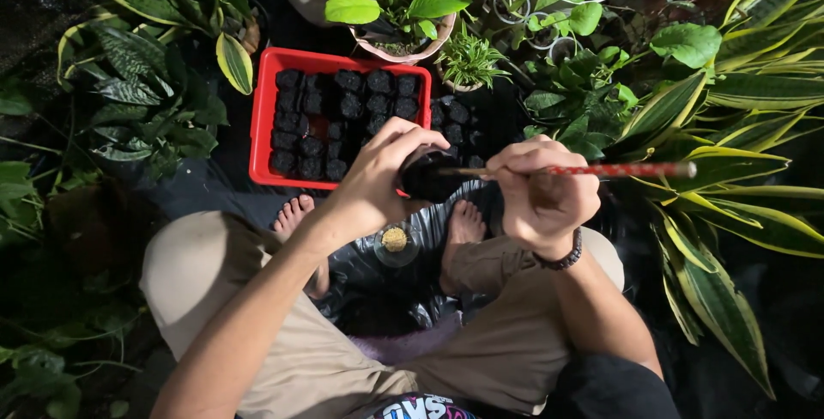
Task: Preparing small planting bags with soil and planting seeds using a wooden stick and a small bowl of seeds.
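Among potted plants (pixel 403 15): left hand (pixel 378 180) gripping small black pot (pixel 427 177), right hand (pixel 542 191) pinching red stick (pixel 601 170), mid-poke; steady aim needed next.

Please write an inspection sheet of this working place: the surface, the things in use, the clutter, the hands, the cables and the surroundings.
Surface: black plastic sheet on the ground, wrinkled, under the bare feet.
Job's things: small black soil-filled bag held above the lap; red patterned stick, its thin end at the bag's top; red tray holding rows of similar black bags.
Clutter: small clear dish of yellowish grains between the feet; more black bags beside the tray.
Hands: left hand grips the bag; right hand grips the stick, beaded bracelet on that wrist.
Cables: nothing seen.
Surroundings: potted plants and striped leaves all around; dark.
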